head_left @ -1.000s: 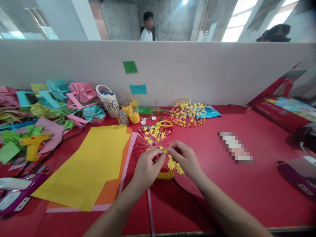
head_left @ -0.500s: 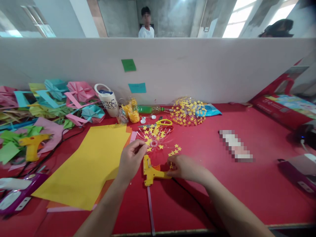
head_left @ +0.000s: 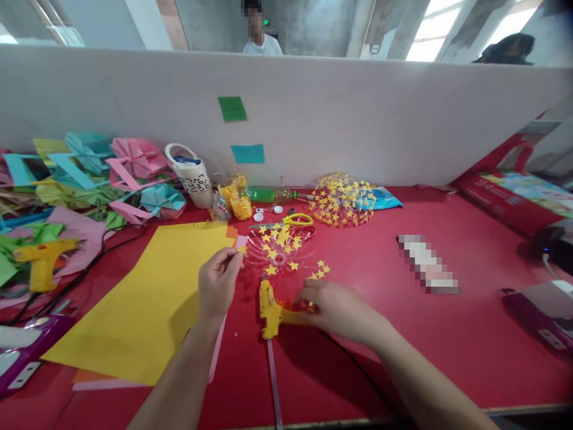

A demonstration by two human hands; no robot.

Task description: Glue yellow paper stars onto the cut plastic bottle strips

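Star (head_left: 242,249) pinched in left hand (head_left: 218,283), right hand (head_left: 338,306) curled, hold unclear; cup (head_left: 196,183) is blue-topped.

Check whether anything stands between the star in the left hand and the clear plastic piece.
Nothing visible does: the left hand holds the yellow star just left of the clear plastic piece. The yellow glue gun by the right hand lies nearer, outside that gap.

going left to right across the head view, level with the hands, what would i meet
First yellow glue gun, left hand, yellow star it pinches, second yellow glue gun, right hand, pixelated object, purple-and-white device
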